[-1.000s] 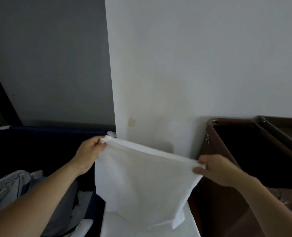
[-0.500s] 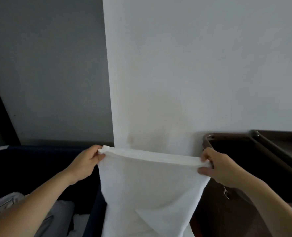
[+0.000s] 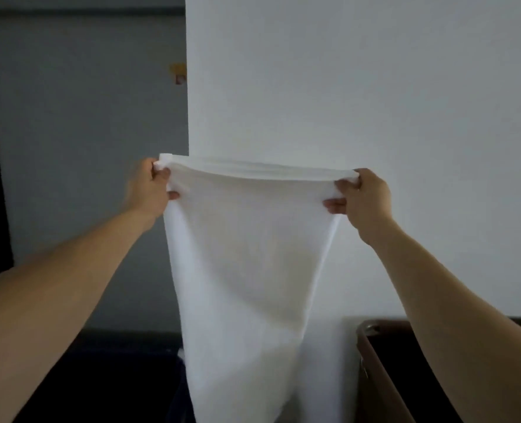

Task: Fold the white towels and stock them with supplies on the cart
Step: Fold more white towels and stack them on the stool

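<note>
While both arms are stretched out forward, towel point(image 3: 247, 270): white, held up in the air by its top edge and spread flat between the two hands. The rest hangs straight down and narrows toward the bottom, where the frame cuts off its lower end.
towel top: several layers bunched together, sagging slightly between the hands.
left hand point(image 3: 150, 190): pinching the top left corner, fingers curled over the edge, thumb on the near face of the cloth.
right hand point(image 3: 364, 198): pinching the top right corner, same grip, thumb on the near face.
backdrop: white pillar point(image 3: 360, 87) directly behind the towel. Grey wall point(image 3: 85, 132) is set back to its left, with a small yellow tag point(image 3: 177, 71) by the pillar's edge.
brown bin point(image 3: 375, 377): lower right, under the right forearm, just beside the hanging cloth. Contact can't be judged, and the inside is dark.
lower left: dark mass under the left forearm, too dim to identify.
</note>
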Available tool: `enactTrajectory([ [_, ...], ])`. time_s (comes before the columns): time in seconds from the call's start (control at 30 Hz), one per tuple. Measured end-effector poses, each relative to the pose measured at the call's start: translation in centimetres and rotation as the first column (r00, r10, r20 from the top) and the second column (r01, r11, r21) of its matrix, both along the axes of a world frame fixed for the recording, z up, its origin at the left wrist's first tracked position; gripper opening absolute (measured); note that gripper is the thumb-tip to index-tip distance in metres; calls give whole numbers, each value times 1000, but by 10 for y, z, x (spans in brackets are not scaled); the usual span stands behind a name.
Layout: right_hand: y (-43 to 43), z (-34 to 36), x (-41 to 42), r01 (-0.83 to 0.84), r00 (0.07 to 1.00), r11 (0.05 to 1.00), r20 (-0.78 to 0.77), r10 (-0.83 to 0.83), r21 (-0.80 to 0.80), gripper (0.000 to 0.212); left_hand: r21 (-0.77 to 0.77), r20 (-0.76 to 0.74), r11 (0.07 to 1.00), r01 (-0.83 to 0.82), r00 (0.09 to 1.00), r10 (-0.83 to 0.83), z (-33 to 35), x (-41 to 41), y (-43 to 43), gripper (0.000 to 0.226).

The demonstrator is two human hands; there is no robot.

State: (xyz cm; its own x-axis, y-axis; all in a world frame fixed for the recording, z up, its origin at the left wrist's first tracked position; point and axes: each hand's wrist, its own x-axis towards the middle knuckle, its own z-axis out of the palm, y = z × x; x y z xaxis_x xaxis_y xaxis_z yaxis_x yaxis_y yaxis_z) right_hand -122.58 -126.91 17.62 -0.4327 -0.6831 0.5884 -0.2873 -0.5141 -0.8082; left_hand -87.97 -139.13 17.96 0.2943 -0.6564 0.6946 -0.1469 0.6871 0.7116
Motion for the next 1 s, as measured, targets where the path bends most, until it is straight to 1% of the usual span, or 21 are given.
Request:
enactTrajectory([
  [0.07,13,25,3,47,999,993,-6,-48,-104,15,-97,-16,995,-14,1000,13,30,3,13,7],
  [0.1,21,34,5,59,998,992,-18,-61,-112,15,-106,-20,994,-12,1000,10,42,5,21,10],
  [0.17,42,46,12,71,996,989,-49,-78,-127,17,-73,14,997,-3,1000,4,58,13,42,17],
  [0.23,68,50,18,105,987,977,-98,-124,-186,15,-109,48,994,14,999,-8,64,23,66,13],
  [0.27,82,49,20,116,982,972,-123,-144,-206,14,-137,32,990,30,999,-25,64,29,79,9],
  [0.33,108,40,24,100,981,982,-152,-124,-158,9,-129,9,988,85,996,-84,54,41,107,5],
  [0.37,120,31,25,80,984,992,-154,-94,-99,10,-86,17,989,121,993,-120,43,49,120,10],
  [0.43,142,7,26,48,985,998,-168,-42,28,12,65,42,973,224,973,-227,7,66,145,17],
  [0.53,173,-43,29,69,973,977,-230,-22,199,18,310,76,885,346,919,-386,-61,90,180,15],
  [0.63,196,-92,38,85,968,928,-251,10,362,21,476,77,809,345,900,-430,-108,105,207,14],
  [0.7,209,-120,42,80,969,888,-244,37,453,20,554,75,764,331,894,-442,-133,110,221,12],
  [0.77,220,-145,41,67,972,856,-226,59,513,19,633,72,698,333,873,-482,-155,112,231,8],
  [0.87,226,-173,35,57,967,808,-233,101,586,19,727,72,606,322,843,-534,-182,111,236,16],
  [0.93,220,-186,30,47,971,792,-213,107,609,19,752,56,576,321,839,-541,-192,106,232,16],
  [1.0,203,-193,26,32,981,795,-173,92,606,19,758,52,573,312,847,-530,-196,98,219,13],
])
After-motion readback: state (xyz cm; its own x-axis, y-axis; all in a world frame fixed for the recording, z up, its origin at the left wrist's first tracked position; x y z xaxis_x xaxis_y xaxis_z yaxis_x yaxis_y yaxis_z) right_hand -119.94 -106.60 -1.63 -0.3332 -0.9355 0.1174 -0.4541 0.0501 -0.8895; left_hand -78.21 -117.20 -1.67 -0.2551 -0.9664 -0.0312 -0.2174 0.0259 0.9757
